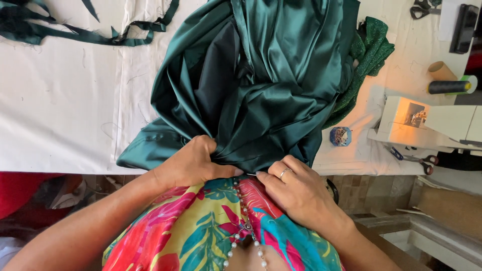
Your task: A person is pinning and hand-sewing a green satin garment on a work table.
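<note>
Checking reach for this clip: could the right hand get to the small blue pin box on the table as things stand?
Probably yes. The blue pin box sits in the open on the white table, just beyond the right hand, with nothing between them. The hand would first have to let go of the green satin fabric.

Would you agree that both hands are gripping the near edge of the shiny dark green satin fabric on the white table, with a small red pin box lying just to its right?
Not quite: in the head view the small pin box is blue, not red. The rest stands: the left hand and right hand grip the near edge of the shiny dark green satin fabric on the white table, and the box lies just to its right.
</note>
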